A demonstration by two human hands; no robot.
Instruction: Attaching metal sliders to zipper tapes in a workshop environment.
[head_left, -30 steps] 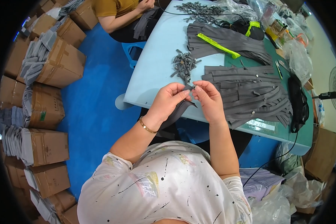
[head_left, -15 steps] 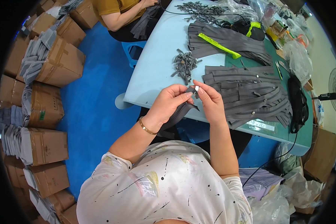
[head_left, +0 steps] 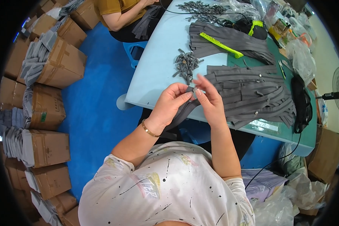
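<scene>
Above the table's near edge, my left hand pinches the end of a dark grey zipper, whose strip hangs down below my fingers. My right hand meets it at the same end, its thumb on the tip and its forefinger raised and slightly blurred. Something small and pale shows between the two thumbs, too covered to make out. Just beyond my hands lies a heap of dark zipper sliders with pulls. Many grey zippers are spread in a layer to the right of my right hand.
On the pale blue table lie another zipper bundle with a neon-yellow strip, more sliders, scissors and a black pouch. A co-worker sits at the far left. Cardboard boxes line the left.
My right forefinger has lifted off the zipper end, and the white piece seen there is now mostly covered. The hanging strip has shifted slightly beneath my hands.
</scene>
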